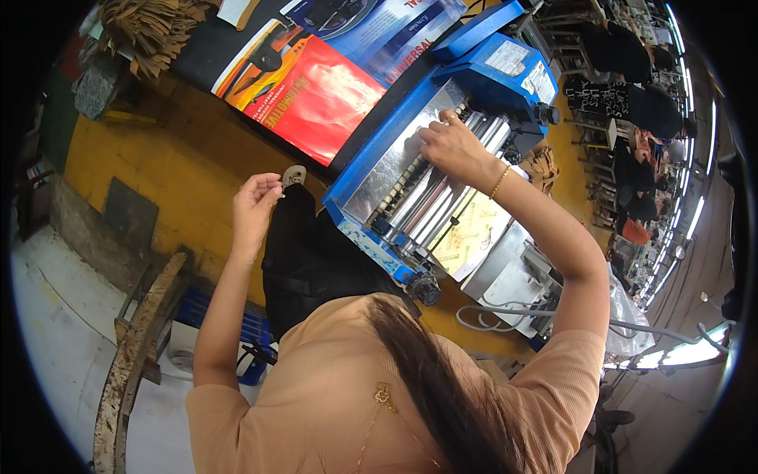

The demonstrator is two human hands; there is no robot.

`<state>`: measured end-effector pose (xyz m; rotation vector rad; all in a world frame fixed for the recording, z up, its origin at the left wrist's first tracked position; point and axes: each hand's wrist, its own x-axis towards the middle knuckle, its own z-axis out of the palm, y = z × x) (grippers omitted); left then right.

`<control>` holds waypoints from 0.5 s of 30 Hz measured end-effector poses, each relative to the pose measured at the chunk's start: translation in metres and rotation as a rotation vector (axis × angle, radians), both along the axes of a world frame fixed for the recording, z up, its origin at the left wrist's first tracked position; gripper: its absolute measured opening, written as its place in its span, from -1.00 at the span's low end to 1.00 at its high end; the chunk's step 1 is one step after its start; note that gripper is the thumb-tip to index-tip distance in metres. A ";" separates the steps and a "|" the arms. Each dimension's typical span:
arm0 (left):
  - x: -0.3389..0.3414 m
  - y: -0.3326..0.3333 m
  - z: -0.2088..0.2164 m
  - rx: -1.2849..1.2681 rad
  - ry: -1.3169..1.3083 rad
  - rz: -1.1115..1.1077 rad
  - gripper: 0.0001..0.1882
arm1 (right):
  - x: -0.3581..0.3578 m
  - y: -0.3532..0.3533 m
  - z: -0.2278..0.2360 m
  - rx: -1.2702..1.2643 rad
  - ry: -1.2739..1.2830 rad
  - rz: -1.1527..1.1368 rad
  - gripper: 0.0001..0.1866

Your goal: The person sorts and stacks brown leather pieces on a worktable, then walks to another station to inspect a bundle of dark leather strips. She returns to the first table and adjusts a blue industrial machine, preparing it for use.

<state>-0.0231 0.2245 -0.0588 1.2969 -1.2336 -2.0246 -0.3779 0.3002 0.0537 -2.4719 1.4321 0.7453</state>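
A blue roller machine [367, 186] with a shiny metal tray [407, 142], long steel rollers [426, 201] and a row of small ring-like guides [407, 175] stands in front of me. My right hand [458, 152] reaches over the rollers, its fingers bent together at the guides near the far end. What those fingertips hold, if anything, is hidden. Off to the left of the machine, my left hand [259, 197] is raised in the air, thumb and fingers drawn together in a pinch. A tiny pale speck shows at its fingertips, too small to name.
Red-and-yellow printed packaging [316, 99] and blue printed packaging [387, 35] cover the dark table beyond the machine. A stack of brown pieces [150, 31] is at far left. A grey cable [632, 325] loops on the right. Other people [616, 51] sit at benches farther right.
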 end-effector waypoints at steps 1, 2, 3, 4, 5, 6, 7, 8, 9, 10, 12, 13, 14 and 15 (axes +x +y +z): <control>0.001 0.001 -0.001 -0.003 0.006 -0.002 -0.79 | 0.002 -0.001 0.000 0.016 0.036 0.000 -0.91; 0.002 0.002 -0.002 -0.007 0.011 -0.003 -0.79 | 0.006 -0.002 -0.001 0.031 0.046 0.021 -0.90; 0.003 0.003 -0.002 -0.005 0.020 0.000 -0.79 | 0.009 -0.003 -0.002 0.046 0.074 0.035 -0.89; 0.004 0.003 -0.002 -0.004 0.027 0.005 -0.78 | 0.011 -0.004 -0.002 0.057 0.069 0.062 -0.88; 0.006 0.004 -0.002 0.001 0.037 0.013 -0.78 | 0.013 -0.006 -0.004 0.078 0.104 0.064 -0.87; 0.007 0.004 -0.002 -0.011 0.037 0.014 -0.78 | 0.013 -0.008 -0.005 0.097 0.108 0.078 -0.86; 0.009 0.004 -0.002 -0.018 0.041 0.016 -0.78 | 0.014 -0.009 -0.007 0.115 0.113 0.091 -0.85; 0.011 0.004 -0.002 -0.025 0.045 0.017 -0.78 | 0.014 -0.012 -0.009 0.133 0.137 0.095 -0.85; 0.013 0.003 -0.003 -0.025 0.028 0.026 -0.78 | 0.014 -0.014 -0.010 0.171 0.130 0.091 -0.86; 0.016 0.004 -0.003 -0.025 0.011 0.034 -0.78 | 0.015 -0.016 -0.011 0.195 0.124 0.088 -0.86; 0.021 0.003 -0.004 -0.026 -0.006 0.052 -0.78 | 0.013 -0.022 -0.007 0.232 0.106 0.076 -0.85; 0.024 0.003 -0.005 -0.028 -0.006 0.059 -0.79 | 0.012 -0.025 -0.003 0.210 0.104 0.043 -0.85; 0.025 0.003 -0.006 -0.029 -0.005 0.065 -0.79 | 0.009 -0.028 0.004 0.193 0.125 0.011 -0.85; 0.026 0.002 -0.007 -0.035 -0.012 0.058 -0.79 | 0.006 -0.030 0.011 0.223 0.173 -0.033 -0.85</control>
